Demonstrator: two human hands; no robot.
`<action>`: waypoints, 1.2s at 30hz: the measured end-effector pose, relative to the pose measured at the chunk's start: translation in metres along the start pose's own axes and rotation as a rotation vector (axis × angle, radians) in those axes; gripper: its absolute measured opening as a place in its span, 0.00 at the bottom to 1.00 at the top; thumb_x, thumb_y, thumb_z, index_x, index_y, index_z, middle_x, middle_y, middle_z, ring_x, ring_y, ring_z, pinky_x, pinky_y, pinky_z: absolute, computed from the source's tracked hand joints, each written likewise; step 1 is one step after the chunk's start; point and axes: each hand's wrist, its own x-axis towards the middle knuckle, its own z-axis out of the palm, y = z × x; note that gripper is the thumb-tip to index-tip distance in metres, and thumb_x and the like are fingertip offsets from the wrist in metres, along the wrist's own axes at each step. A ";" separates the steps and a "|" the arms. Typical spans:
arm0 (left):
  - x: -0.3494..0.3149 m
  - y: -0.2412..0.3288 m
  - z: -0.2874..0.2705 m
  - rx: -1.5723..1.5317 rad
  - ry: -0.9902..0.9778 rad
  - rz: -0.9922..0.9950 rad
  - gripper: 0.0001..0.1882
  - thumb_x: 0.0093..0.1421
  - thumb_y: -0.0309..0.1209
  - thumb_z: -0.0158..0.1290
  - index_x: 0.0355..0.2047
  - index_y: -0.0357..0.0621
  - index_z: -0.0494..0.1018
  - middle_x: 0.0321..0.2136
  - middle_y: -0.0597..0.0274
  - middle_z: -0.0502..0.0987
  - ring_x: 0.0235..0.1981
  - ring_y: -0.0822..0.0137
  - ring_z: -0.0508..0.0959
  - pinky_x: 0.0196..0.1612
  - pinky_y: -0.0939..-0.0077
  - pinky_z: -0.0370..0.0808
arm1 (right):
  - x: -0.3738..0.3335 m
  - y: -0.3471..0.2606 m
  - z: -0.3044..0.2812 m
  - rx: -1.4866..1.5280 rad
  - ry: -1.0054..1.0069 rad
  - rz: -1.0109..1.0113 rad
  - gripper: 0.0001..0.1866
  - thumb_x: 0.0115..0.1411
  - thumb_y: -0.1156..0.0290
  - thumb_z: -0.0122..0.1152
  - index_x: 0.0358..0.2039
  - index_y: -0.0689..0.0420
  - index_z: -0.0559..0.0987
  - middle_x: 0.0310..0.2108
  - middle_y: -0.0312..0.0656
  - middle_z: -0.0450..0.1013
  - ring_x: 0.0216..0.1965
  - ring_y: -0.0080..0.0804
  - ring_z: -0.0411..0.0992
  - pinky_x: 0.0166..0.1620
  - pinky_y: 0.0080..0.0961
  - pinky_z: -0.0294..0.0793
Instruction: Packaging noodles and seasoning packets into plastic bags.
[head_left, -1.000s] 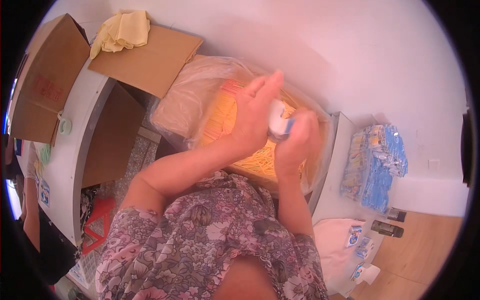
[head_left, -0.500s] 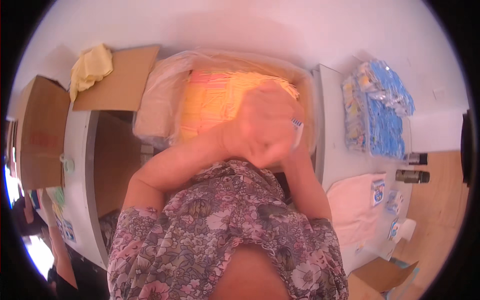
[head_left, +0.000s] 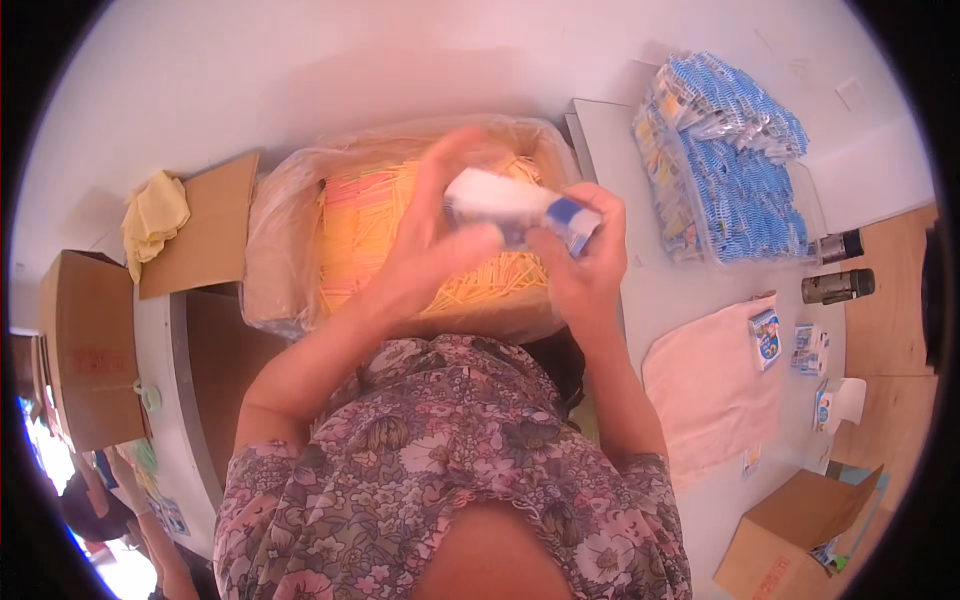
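Note:
A small blue-and-white carton (head_left: 505, 200), blurred by motion, is up in front of me over a bin of sticks. My right hand (head_left: 592, 245) grips its right end, thumb below and fingers behind. Around the carton's left end, my left hand (head_left: 425, 235) has its fingers spread and its thumb alongside; whether it touches the carton I cannot tell. Below both hands lie many thin yellow and pink sticks (head_left: 350, 240), heaped in a large box lined with clear plastic (head_left: 275, 255).
On the right stands a clear tub (head_left: 715, 250) heaped with blue-topped packets (head_left: 745, 195). Near it are a pink cloth (head_left: 700, 390), small cartons (head_left: 765, 338), a dark bottle (head_left: 838, 287) and an open cardboard box (head_left: 775, 535). Left are a tall cardboard box (head_left: 95, 350), a yellow cloth (head_left: 155, 220) and another person's arm (head_left: 165, 540).
My hands, earlier closed together in a blur over the sticks, have come apart. The carton now shows between them, and my view has shifted slightly.

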 end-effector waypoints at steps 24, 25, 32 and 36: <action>0.025 0.013 0.028 0.210 -0.651 0.475 0.10 0.54 0.29 0.52 0.17 0.43 0.67 0.15 0.70 0.65 0.18 0.72 0.65 0.23 0.75 0.61 | 0.015 0.018 -0.011 0.991 -0.185 0.248 0.29 0.64 0.45 0.38 0.43 0.61 0.72 0.40 0.43 0.70 0.44 0.31 0.68 0.45 0.27 0.69; 0.029 0.016 0.024 0.220 -0.478 0.305 0.10 0.56 0.30 0.52 0.19 0.42 0.69 0.16 0.71 0.66 0.19 0.76 0.65 0.23 0.77 0.61 | 0.013 0.007 -0.006 0.955 -0.054 0.123 0.32 0.63 0.42 0.36 0.47 0.61 0.69 0.45 0.45 0.69 0.49 0.33 0.66 0.49 0.29 0.67; 0.028 -0.020 0.002 -0.009 -0.264 -0.219 0.09 0.56 0.31 0.58 0.30 0.38 0.72 0.24 0.69 0.74 0.25 0.81 0.71 0.28 0.85 0.69 | -0.003 -0.006 -0.008 0.141 -0.106 0.156 0.29 0.51 0.75 0.64 0.52 0.65 0.64 0.47 0.45 0.67 0.48 0.31 0.67 0.49 0.28 0.68; 0.021 -0.007 -0.024 0.143 -0.450 -0.420 0.11 0.52 0.28 0.60 0.35 0.39 0.72 0.28 0.67 0.75 0.28 0.79 0.73 0.31 0.83 0.72 | 0.010 -0.005 -0.019 0.178 -0.155 0.189 0.27 0.50 0.78 0.64 0.51 0.65 0.65 0.42 0.42 0.70 0.43 0.27 0.69 0.45 0.23 0.69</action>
